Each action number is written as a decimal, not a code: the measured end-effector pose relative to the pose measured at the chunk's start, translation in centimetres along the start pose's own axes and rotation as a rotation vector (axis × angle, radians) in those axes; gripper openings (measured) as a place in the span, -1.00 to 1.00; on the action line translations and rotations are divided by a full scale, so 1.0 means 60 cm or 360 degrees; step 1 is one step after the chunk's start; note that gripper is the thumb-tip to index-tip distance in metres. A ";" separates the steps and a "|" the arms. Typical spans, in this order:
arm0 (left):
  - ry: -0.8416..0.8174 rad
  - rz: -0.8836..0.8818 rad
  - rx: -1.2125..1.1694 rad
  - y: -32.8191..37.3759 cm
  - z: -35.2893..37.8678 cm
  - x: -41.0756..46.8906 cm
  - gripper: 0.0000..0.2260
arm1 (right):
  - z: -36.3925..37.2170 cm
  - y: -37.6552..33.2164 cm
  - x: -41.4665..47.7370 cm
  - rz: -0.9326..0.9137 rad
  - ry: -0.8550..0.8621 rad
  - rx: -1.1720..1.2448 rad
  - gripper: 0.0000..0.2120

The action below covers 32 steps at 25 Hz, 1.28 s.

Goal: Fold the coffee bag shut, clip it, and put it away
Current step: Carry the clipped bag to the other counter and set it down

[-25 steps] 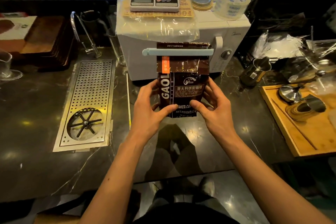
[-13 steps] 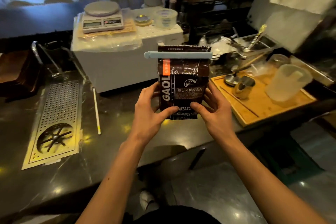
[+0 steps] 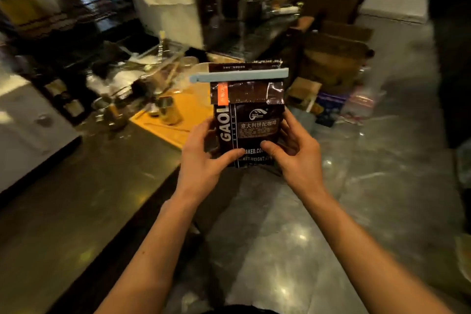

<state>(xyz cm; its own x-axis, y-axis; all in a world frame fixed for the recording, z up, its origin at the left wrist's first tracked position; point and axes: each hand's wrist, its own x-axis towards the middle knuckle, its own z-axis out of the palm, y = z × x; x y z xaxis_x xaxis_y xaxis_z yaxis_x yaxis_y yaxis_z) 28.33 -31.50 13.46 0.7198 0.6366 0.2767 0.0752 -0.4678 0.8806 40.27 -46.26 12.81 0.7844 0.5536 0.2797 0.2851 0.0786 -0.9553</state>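
A dark brown coffee bag [image 3: 252, 120] with white lettering is held upright in the air, past the counter's end and over the floor. Its top is folded over, and a long pale blue clip [image 3: 239, 75] is clamped across the fold. My left hand [image 3: 204, 158] grips the bag's lower left side, thumb across the front. My right hand [image 3: 298, 155] grips the lower right side the same way. The bag's bottom edge is partly covered by my thumbs.
The dark stone counter [image 3: 84, 186] runs along the left. A wooden tray [image 3: 188, 109] with metal cups sits at its far end. Cardboard boxes [image 3: 334, 58] and bags lie on the glossy floor [image 3: 318, 224] ahead. A white appliance [image 3: 28, 120] stands at far left.
The view has swung to the right, away from the counter, toward the floor and boxes. Both hands keep the same grip on the clipped bag, which stays centred in front of me.
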 end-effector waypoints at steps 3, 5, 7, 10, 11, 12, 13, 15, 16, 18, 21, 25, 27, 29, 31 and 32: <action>-0.0193 0.0117 -0.0025 0.041 0.088 0.016 -0.30 | -0.094 -0.003 -0.020 0.0012 0.0226 -0.0049 -0.28; -0.0313 0.0174 -0.0057 0.064 0.134 0.023 -0.30 | -0.141 -0.006 -0.033 0.0047 0.0378 -0.0069 -0.27; -0.0432 0.0214 -0.0103 0.082 0.173 0.032 -0.29 | -0.177 -0.008 -0.045 0.0053 0.0495 -0.0096 -0.27; -0.0577 0.0249 -0.0154 0.101 0.222 0.050 -0.30 | -0.214 -0.015 -0.051 0.0048 0.0620 -0.0146 -0.28; -0.0619 0.0267 -0.0176 0.106 0.237 0.059 -0.30 | -0.224 -0.017 -0.049 0.0051 0.0663 -0.0169 -0.28; -0.0660 0.0288 -0.0198 0.110 0.249 0.070 -0.30 | -0.232 -0.016 -0.046 0.0063 0.0711 -0.0186 -0.28; -0.0710 0.0311 -0.0222 0.113 0.264 0.085 -0.30 | -0.239 -0.015 -0.040 0.0068 0.0768 -0.0206 -0.29; -0.0796 0.0348 -0.0274 0.116 0.284 0.114 -0.31 | -0.247 -0.013 -0.026 0.0055 0.0861 -0.0246 -0.30; -0.0841 0.0366 -0.0311 0.116 0.294 0.130 -0.31 | -0.249 -0.011 -0.016 0.0048 0.0899 -0.0268 -0.30; -0.0943 0.0379 -0.0375 0.112 0.306 0.163 -0.33 | -0.245 -0.006 0.008 0.0059 0.0975 -0.0301 -0.30; -0.1041 0.0408 -0.0419 0.103 0.315 0.215 -0.31 | -0.231 0.001 0.043 0.0067 0.1069 -0.0343 -0.30; -0.1152 0.0436 -0.0457 0.085 0.328 0.274 -0.34 | -0.216 0.015 0.089 0.0106 0.1168 -0.0372 -0.30; -0.1202 0.0418 -0.0480 0.077 0.338 0.299 -0.42 | -0.213 0.020 0.106 0.0131 0.1216 -0.0408 -0.30; -0.1244 0.0433 -0.0497 0.070 0.352 0.323 -0.50 | -0.212 0.027 0.122 0.0149 0.1266 -0.0439 -0.30; -0.1257 0.0462 -0.0509 0.068 0.372 0.340 -0.57 | -0.219 0.031 0.136 0.0167 0.1299 -0.0456 -0.29; -0.1258 0.0456 -0.0509 0.068 0.383 0.345 -0.59 | -0.225 0.034 0.141 0.0181 0.1317 -0.0457 -0.28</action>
<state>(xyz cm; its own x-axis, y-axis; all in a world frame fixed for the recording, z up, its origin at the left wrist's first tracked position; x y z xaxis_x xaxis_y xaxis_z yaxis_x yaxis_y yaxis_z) 59.39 -34.34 13.95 0.9551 -0.1410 0.2607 -0.2907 -0.2755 0.9163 54.92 -52.61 14.53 0.9321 -0.2409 0.2707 0.2212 -0.2134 -0.9516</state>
